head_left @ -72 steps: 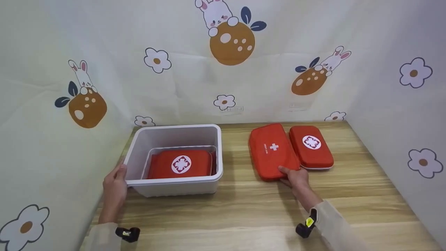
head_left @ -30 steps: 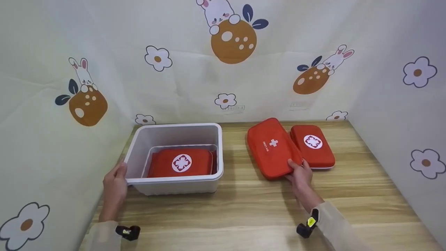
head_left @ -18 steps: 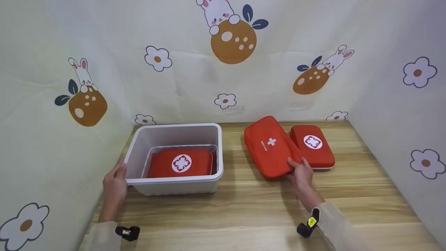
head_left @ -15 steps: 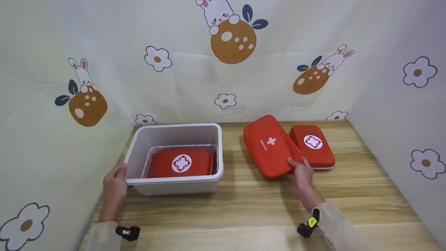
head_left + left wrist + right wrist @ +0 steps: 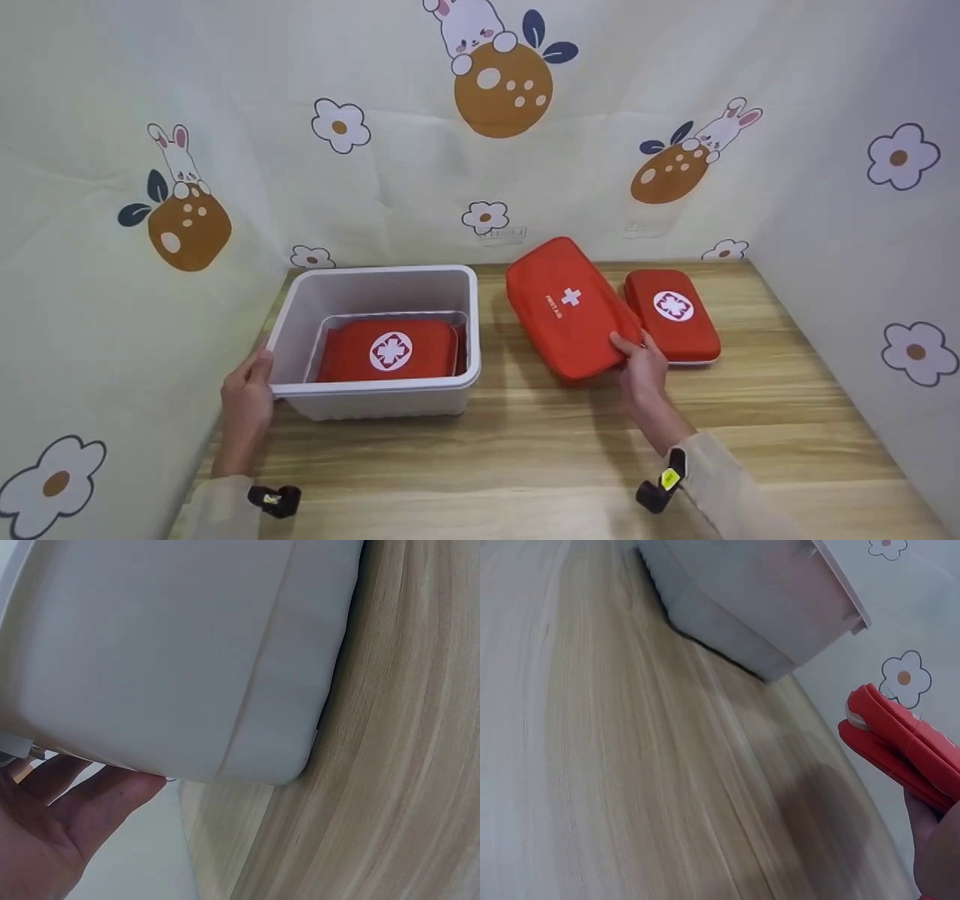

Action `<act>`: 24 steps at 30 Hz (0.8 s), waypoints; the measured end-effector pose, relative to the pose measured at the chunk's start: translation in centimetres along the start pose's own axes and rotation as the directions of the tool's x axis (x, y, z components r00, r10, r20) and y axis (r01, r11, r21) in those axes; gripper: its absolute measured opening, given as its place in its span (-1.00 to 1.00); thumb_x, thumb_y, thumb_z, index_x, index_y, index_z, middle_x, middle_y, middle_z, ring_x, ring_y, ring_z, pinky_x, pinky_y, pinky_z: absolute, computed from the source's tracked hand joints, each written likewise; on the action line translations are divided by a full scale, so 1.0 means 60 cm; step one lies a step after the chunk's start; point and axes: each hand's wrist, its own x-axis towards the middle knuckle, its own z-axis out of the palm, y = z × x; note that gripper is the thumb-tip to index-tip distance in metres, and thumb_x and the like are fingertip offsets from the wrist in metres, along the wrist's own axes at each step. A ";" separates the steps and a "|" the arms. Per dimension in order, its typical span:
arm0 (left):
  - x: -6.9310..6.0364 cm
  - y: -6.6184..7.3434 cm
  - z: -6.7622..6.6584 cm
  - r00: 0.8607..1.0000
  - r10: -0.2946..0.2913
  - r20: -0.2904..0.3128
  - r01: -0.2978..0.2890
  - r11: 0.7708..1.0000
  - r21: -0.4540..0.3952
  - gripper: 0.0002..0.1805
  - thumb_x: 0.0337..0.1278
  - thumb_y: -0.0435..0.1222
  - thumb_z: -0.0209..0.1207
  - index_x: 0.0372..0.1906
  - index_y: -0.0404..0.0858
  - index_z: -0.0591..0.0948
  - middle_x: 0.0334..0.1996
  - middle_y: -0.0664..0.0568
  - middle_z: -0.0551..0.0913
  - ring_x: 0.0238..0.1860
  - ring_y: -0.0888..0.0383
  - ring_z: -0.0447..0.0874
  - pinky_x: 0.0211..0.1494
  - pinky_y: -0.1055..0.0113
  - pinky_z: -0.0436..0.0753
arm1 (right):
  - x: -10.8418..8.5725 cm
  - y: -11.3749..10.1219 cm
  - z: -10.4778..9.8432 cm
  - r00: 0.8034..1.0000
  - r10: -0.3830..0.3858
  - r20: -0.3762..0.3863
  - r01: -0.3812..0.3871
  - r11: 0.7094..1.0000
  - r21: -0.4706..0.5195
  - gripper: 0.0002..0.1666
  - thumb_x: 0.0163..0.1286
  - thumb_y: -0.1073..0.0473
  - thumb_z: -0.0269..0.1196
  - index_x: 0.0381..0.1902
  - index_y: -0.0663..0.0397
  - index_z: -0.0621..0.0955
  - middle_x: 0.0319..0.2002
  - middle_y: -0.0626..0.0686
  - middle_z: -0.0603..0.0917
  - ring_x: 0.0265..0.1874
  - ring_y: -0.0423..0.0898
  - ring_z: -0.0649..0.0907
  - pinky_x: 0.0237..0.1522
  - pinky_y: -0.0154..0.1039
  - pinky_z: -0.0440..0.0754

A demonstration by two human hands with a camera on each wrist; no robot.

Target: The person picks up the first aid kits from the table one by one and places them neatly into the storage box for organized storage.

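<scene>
My right hand [image 5: 643, 379] grips a red first aid pouch [image 5: 566, 322] by its near right corner, thumb on top. In the right wrist view the pouch [image 5: 907, 742] is tilted and raised above the table, its shadow beneath. My left hand [image 5: 247, 401] holds the near left corner of a light grey plastic bin [image 5: 382, 403], the thumb over the rim; in the left wrist view its fingers [image 5: 112, 795] lie against the bin's outer side. Inside the bin sits a red first aid case [image 5: 424, 349] with a white round emblem.
A second red first aid case [image 5: 679, 322] with a white emblem lies on the wooden table [image 5: 480, 472], right of the pouch. A patterned cloth wall [image 5: 397, 180] encloses the back and sides. Inside the bin a clear-edged tray [image 5: 321, 345] surrounds the case.
The pouch has been raised off the table beside the second case and shifted left towards the bin, its far end turning left. The left hand and bin have stayed in place.
</scene>
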 end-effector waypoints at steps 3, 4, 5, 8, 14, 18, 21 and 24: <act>-0.001 0.000 -0.001 1.000 0.003 0.000 -0.003 1.000 0.004 -0.36 0.61 0.03 -0.35 0.54 -0.25 0.19 0.57 -0.13 0.13 0.62 -0.11 -0.01 0.67 -0.07 0.02 | -0.003 -0.002 0.005 1.000 -0.009 0.011 0.009 1.000 0.024 -0.37 0.51 0.28 0.09 0.50 0.05 0.28 0.36 0.06 0.37 0.19 -0.11 0.51 0.06 -0.40 0.64; -0.001 0.000 -0.001 1.000 0.002 -0.001 -0.002 1.000 0.005 -0.36 0.62 0.02 -0.34 0.54 -0.25 0.19 0.57 -0.13 0.13 0.62 -0.12 -0.01 0.67 -0.06 0.02 | -0.004 -0.003 0.006 1.000 -0.004 0.018 0.004 1.000 0.029 -0.38 0.51 0.28 0.09 0.49 0.03 0.29 0.34 0.05 0.38 0.16 -0.13 0.54 0.05 -0.37 0.66; -0.001 0.000 -0.001 1.000 0.003 -0.004 -0.003 1.000 0.008 -0.36 0.62 0.02 -0.33 0.54 -0.26 0.20 0.57 -0.14 0.13 0.62 -0.12 -0.01 0.67 -0.06 0.02 | -0.006 -0.005 0.008 1.000 0.002 0.025 -0.003 0.999 0.037 -0.38 0.51 0.27 0.09 0.48 0.00 0.29 0.32 0.03 0.40 0.11 -0.15 0.58 0.04 -0.35 0.68; -0.002 0.000 -0.002 1.000 -0.004 0.004 0.004 1.000 0.010 -0.34 0.61 0.04 -0.35 0.55 -0.27 0.18 0.57 -0.15 0.12 0.61 -0.14 -0.02 0.66 -0.08 0.03 | -0.011 -0.011 0.011 0.999 0.027 0.044 -0.029 0.998 0.058 -0.39 0.51 0.23 0.11 0.47 -0.09 0.29 0.21 0.00 0.48 -0.04 -0.19 0.68 -0.01 -0.26 0.73; 0.000 -0.003 -0.002 1.000 0.004 -0.025 -0.004 1.000 0.011 -0.35 0.61 0.01 -0.30 0.51 -0.34 0.25 0.51 -0.29 0.23 0.56 -0.22 0.13 0.63 -0.12 0.12 | -0.017 -0.025 0.025 0.998 -0.016 0.054 0.012 0.998 0.069 -0.42 0.50 0.25 0.12 0.43 -0.03 0.34 0.00 -0.05 0.62 -0.20 -0.20 0.74 -0.16 -0.26 0.77; 0.001 -0.004 -0.002 1.000 0.002 -0.014 -0.003 1.000 -0.007 -0.34 0.60 0.03 -0.29 0.51 -0.33 0.25 0.51 -0.29 0.23 0.56 -0.22 0.13 0.63 -0.13 0.12 | -0.018 -0.040 0.034 0.997 -0.030 0.073 0.027 0.999 0.042 -0.41 0.51 0.22 0.12 0.46 -0.05 0.33 0.13 -0.01 0.55 -0.12 -0.18 0.72 -0.09 -0.27 0.76; -0.001 -0.004 -0.003 1.000 -0.009 0.011 0.009 1.000 -0.002 -0.33 0.60 0.06 -0.32 0.54 -0.29 0.20 0.55 -0.22 0.17 0.59 -0.18 0.06 0.64 -0.13 0.08 | -0.020 -0.050 0.040 0.995 -0.032 0.097 0.029 0.999 0.032 -0.38 0.52 0.19 0.12 0.49 -0.07 0.30 0.23 0.02 0.48 -0.05 -0.15 0.69 -0.05 -0.27 0.76; -0.001 -0.003 -0.003 1.000 -0.010 0.015 0.010 1.000 0.013 -0.34 0.61 0.05 -0.33 0.55 -0.25 0.18 0.57 -0.17 0.13 0.61 -0.15 0.01 0.65 -0.12 0.05 | -0.023 -0.058 0.047 0.992 -0.042 0.117 0.039 0.999 0.030 -0.39 0.52 0.18 0.11 0.48 -0.07 0.30 0.23 0.03 0.47 -0.06 -0.13 0.69 -0.07 -0.28 0.77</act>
